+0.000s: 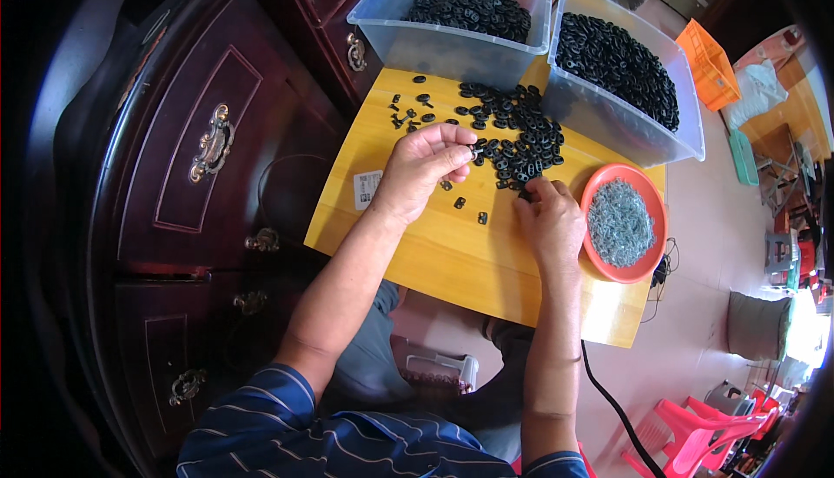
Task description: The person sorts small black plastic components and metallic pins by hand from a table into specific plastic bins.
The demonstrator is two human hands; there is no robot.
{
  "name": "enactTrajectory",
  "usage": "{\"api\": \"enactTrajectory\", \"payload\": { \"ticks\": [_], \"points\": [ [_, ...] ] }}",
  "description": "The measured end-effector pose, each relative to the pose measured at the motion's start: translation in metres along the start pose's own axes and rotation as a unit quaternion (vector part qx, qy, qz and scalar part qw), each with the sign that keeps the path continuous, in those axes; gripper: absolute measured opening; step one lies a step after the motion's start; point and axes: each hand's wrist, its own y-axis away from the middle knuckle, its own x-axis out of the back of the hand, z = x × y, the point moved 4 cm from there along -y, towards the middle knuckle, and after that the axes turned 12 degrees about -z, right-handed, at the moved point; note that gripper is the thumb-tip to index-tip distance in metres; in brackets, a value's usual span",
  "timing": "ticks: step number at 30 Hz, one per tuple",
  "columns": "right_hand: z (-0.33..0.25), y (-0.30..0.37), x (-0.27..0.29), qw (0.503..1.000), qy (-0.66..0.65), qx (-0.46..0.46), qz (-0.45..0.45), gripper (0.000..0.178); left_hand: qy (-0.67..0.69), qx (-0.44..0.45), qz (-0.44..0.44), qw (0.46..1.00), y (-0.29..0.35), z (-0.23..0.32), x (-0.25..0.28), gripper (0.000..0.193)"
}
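Observation:
My left hand (pixel 427 165) is raised over the yellow wooden table (pixel 417 256), thumb and fingertips pinched on a small dark part with a shiny metallic bit (pixel 475 153). At the near edge of a heap of small black oval parts (pixel 532 143), my right hand (pixel 553 219) has its fingers curled together. A black part shows at its fingertips, though whether it is gripped or only touched is hidden. Several loose black pieces (pixel 459 203) lie between my hands, and more small black parts (pixel 405 116) are scattered beyond my left hand.
An orange-red bowl (pixel 592 256) of small silvery metal pieces stands right of my right hand. Two clear plastic bins (pixel 452 48), (pixel 608 122) of black parts are at the far side. A dark wooden cabinet (pixel 208 243) flanks the left. A white label (pixel 367 189) lies on the table.

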Motion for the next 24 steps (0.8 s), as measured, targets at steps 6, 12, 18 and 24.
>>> {"api": "enactTrajectory", "payload": {
  "ticks": [6,12,18,24],
  "points": [
    [-0.007,0.000,-0.002,1.000,-0.012,0.017,0.000,0.018,-0.018,0.017,-0.005,1.000,0.001,0.000,-0.009,0.014],
    [-0.009,-0.001,-0.004,0.999,0.030,0.022,0.032,0.013,-0.059,0.024,-0.025,0.998,0.003,-0.002,-0.012,0.018],
    [-0.004,-0.002,-0.002,0.999,0.015,0.021,0.040,0.013,-0.064,0.024,-0.035,0.997,0.003,-0.004,-0.018,0.019],
    [0.001,-0.001,-0.004,0.852,-0.517,-0.021,-0.081,0.022,-0.043,0.023,-0.043,0.998,0.003,-0.004,-0.022,0.019]
  ]
}}
